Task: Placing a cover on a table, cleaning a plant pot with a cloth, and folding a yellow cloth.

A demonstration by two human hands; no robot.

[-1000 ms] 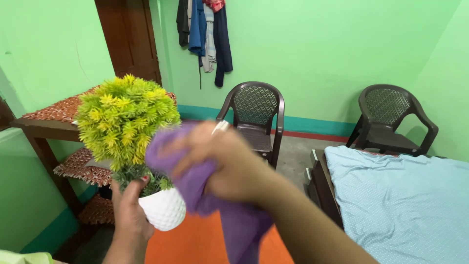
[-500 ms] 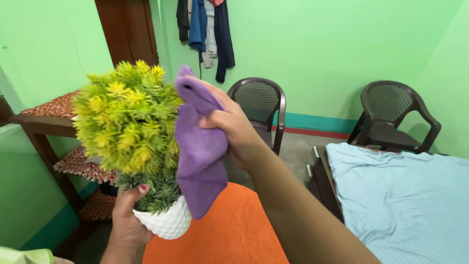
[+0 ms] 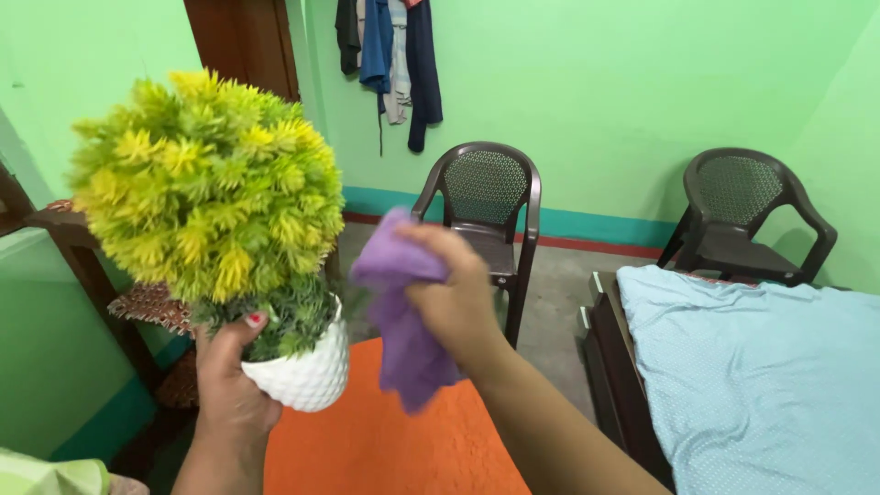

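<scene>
A white pot (image 3: 307,371) with a yellow-green artificial plant (image 3: 209,188) is gripped by the left hand (image 3: 229,385) and now raised higher. The purple cloth (image 3: 403,316), clutched in the right hand (image 3: 458,302), has dropped from the foliage to just beside the pot.

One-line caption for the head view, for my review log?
Left hand holds up a white pot of yellow-green artificial plant; right hand grips a purple cloth beside it.

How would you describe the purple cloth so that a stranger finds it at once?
Start at the big yellow-green plant in the white pot, held up by the left hand. Just beside it, the right hand grips the cloth. It is the only purple thing, hanging bunched over the orange mat.
</scene>
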